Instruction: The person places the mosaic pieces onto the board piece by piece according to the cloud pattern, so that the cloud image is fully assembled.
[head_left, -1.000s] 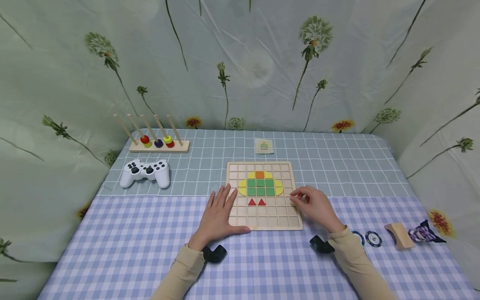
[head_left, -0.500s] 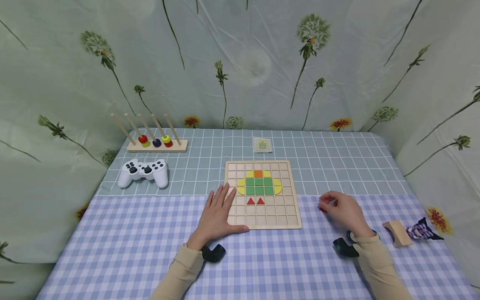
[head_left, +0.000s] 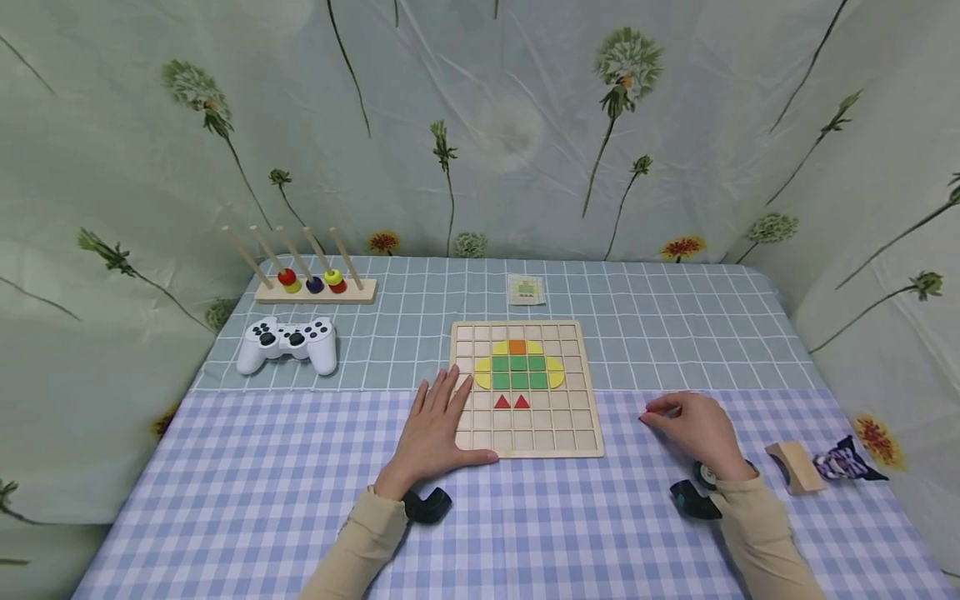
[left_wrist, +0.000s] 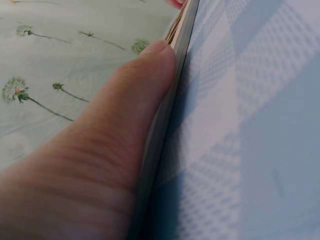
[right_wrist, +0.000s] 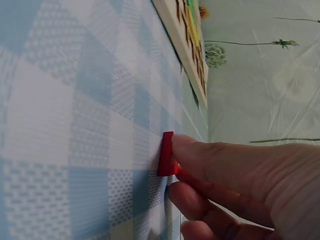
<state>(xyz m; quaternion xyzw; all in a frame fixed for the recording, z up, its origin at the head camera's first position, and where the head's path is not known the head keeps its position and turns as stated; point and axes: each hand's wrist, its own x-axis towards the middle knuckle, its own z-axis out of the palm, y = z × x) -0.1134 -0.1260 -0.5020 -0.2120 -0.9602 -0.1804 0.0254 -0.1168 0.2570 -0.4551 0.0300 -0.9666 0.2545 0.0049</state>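
A square wooden grid board (head_left: 558, 429) lies mid-table, bearing green squares (head_left: 518, 363), yellow rounded pieces (head_left: 482, 373), an orange square (head_left: 517, 347) and two red triangles (head_left: 502, 402). My left hand (head_left: 431, 433) rests with spread, straight fingers on the board's left edge, its thumb along the front edge. To the right of the board, my right hand (head_left: 693, 425) pinches a small red block (right_wrist: 166, 154) between thumb and fingers, close over the checked cloth. In the head view the fingers cover most of that block.
A pattern card (head_left: 527, 290) lies behind the board. At the left are a white game controller (head_left: 288, 342) and a peg stand (head_left: 315, 292) with coloured beads. Right of my right hand lie a wooden arch block (head_left: 797, 467), a purple packet (head_left: 847, 462) and a partly hidden poker chip (head_left: 705, 475).
My right hand has moved from the board's right edge out to the right and now pinches the red block there. My left hand has stayed on the board.
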